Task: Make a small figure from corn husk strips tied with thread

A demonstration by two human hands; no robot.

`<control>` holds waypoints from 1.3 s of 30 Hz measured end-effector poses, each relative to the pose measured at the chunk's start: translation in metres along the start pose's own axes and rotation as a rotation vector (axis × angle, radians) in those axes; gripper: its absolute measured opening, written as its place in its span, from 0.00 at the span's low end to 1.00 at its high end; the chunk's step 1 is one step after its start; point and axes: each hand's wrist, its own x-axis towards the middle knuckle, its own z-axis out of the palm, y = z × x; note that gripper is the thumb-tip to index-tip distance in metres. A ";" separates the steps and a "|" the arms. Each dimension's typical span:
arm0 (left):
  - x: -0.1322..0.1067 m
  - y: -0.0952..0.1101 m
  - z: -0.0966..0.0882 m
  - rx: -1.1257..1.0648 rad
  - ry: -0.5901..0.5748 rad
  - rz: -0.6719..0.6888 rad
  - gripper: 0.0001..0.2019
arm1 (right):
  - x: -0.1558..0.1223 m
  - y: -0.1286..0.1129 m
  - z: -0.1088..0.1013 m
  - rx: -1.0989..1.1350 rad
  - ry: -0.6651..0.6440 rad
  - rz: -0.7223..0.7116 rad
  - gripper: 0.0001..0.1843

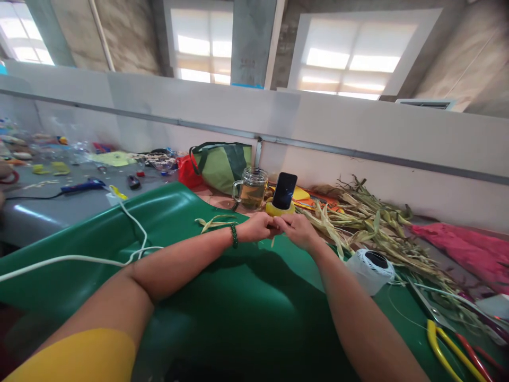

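My left hand (258,227) and my right hand (296,229) meet over the far side of a green mat (222,297). Both have their fingers pinched together on a thin pale strip of dried leaf (273,237) between them; little of the strip shows. A green bead bracelet (234,236) is on my left wrist. Another curled dried leaf strip (212,222) lies on the mat just left of my left hand. A heap of dried leaves and stalks (369,228) spreads to the right of my right hand.
Behind my hands a black phone (284,191) leans in a yellow holder beside a glass mug (252,188) and a green bag (222,164). A white thread spool (369,269), yellow-handled scissors (449,345), pink cloth (465,249) and a white cable (79,259) lie around.
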 end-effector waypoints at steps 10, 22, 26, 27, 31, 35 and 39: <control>0.003 -0.002 0.002 -0.202 -0.038 -0.140 0.09 | -0.002 0.005 0.009 0.030 0.224 -0.051 0.27; 0.005 -0.004 -0.017 -0.888 -0.081 -0.279 0.28 | 0.002 0.021 -0.010 0.391 0.178 0.054 0.18; 0.003 -0.004 -0.018 -0.805 -0.133 -0.244 0.28 | 0.002 0.017 -0.006 0.313 0.234 0.042 0.16; 0.003 -0.004 -0.018 -0.789 -0.152 -0.238 0.28 | 0.003 0.017 -0.006 0.314 0.234 0.045 0.16; 0.001 -0.003 -0.019 -0.696 -0.221 -0.235 0.28 | 0.004 0.023 -0.007 0.355 0.189 0.057 0.18; 0.001 -0.002 -0.021 -0.695 -0.128 -0.212 0.27 | 0.004 0.024 -0.010 0.536 -0.058 0.079 0.26; 0.005 -0.005 -0.020 -0.748 -0.011 -0.213 0.26 | 0.001 0.014 -0.006 0.529 -0.108 0.000 0.24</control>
